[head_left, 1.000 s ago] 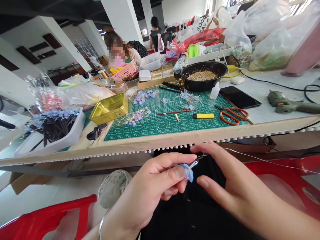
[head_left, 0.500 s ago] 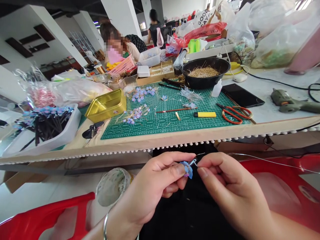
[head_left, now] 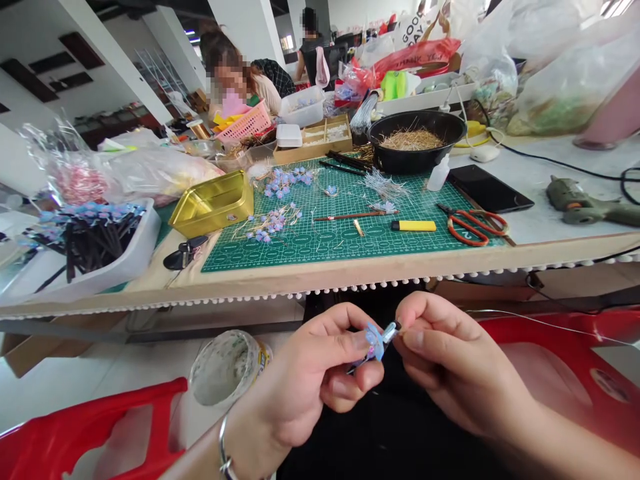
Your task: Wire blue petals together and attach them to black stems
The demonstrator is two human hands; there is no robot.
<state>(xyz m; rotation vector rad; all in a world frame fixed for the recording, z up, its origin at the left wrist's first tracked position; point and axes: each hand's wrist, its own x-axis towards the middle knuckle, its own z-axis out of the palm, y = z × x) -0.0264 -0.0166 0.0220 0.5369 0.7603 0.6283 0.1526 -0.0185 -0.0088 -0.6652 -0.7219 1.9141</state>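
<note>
My left hand point(head_left: 315, 363) is closed on a small blue flower point(head_left: 374, 341) with a pink centre, pinching it between thumb and fingers in front of the table edge. A short pale, looped stem point(head_left: 389, 331) points from the flower toward my right hand point(head_left: 453, 353). The thumb and forefinger of that hand are pinched at the stem's end, where a small dark bit shows; the fingertips hide exactly what they grip. Behind the right hand a thin silvery wire point(head_left: 540, 323) runs off to the right; its near end is hidden.
On the green cutting mat point(head_left: 300, 253) lie flower sprays point(head_left: 273, 223), a yellow lighter point(head_left: 414, 226) and orange-handled scissors point(head_left: 467, 230). A gold tin point(head_left: 215, 207), a black bowl point(head_left: 417, 157) and a glue gun point(head_left: 575, 200) stand around it. Below are a bucket point(head_left: 223, 367) and red stools point(head_left: 165, 427). Two people sit beyond.
The flower has turned slightly in my left fingers, showing more of its petals. My right fingertips have shifted up to the stem's end, where a dark bit is now visible.
</note>
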